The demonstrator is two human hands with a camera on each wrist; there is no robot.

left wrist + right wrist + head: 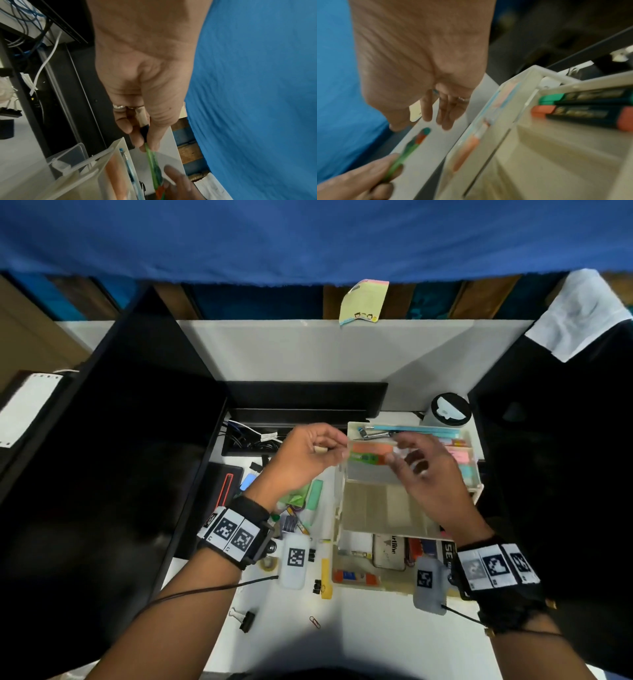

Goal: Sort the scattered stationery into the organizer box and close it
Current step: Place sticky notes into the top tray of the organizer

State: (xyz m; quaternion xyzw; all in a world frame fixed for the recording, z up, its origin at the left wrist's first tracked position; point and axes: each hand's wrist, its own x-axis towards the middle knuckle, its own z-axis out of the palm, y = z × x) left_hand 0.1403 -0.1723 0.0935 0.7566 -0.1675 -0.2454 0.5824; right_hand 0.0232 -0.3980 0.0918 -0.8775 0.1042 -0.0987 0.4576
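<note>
The open translucent organizer box (387,508) stands right of centre with its tiers fanned out. Its top tray holds blue pens, an orange marker (373,447) and pink sticky notes (459,455). My left hand (305,457) pinches one end of a green pen (366,457) and holds it level over the top tray's near edge. The left wrist view shows the pen (151,159) between thumb and fingertips, beside the box wall (82,173). My right hand (424,474) hovers at the pen's other end with its fingers loosely spread; in the right wrist view the pen (407,150) lies just below them, untouched.
Loose stationery lies left of the box: a green highlighter (317,493), a yellow bar (326,578), a tape roll (268,563), binder clips (246,620), a paper clip (315,622). A lidded cup (449,409) stands behind the box. Black panels flank the desk; a cable recess (253,440) lies at the back.
</note>
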